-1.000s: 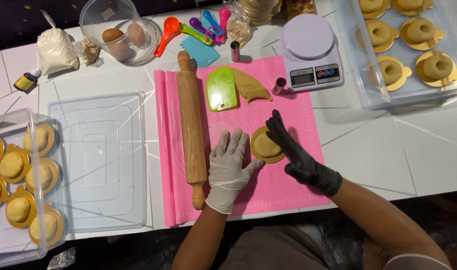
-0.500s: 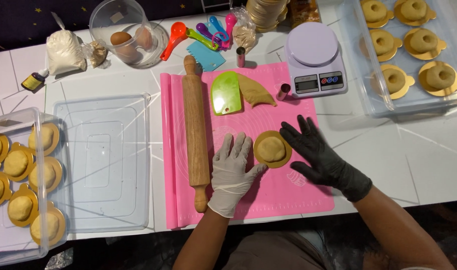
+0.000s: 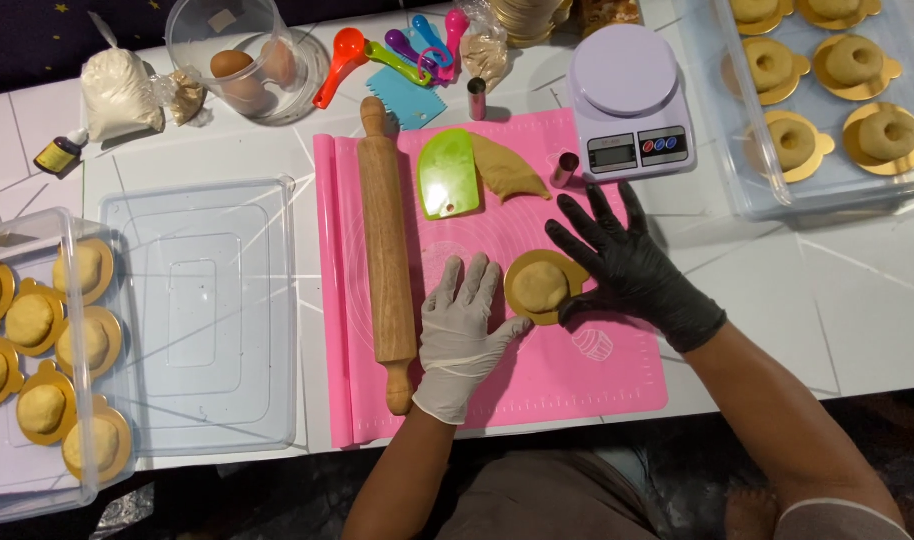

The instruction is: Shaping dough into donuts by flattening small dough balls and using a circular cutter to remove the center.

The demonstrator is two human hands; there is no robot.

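White tiled table point(image 3: 827, 290), pink mat point(image 3: 577, 370), hands point(image 3: 462, 325) flat.

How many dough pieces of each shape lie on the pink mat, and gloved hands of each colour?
Round tan dough on gold board: 1
Flat tan dough wedge: 1
White-gloved left hand: 1
Black-gloved right hand: 1
Total: 4

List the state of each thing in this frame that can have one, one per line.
left hand: white glove, flat on pink mat, fingers spread
right hand: black glove, open, beside dough round
dough round: on gold disc, unpunched
rolling pin: lying on mat, unheld
green scraper: flat on mat
left tray: uncovered, holding dough rounds
clear lid: off, on table
scale: platform bare
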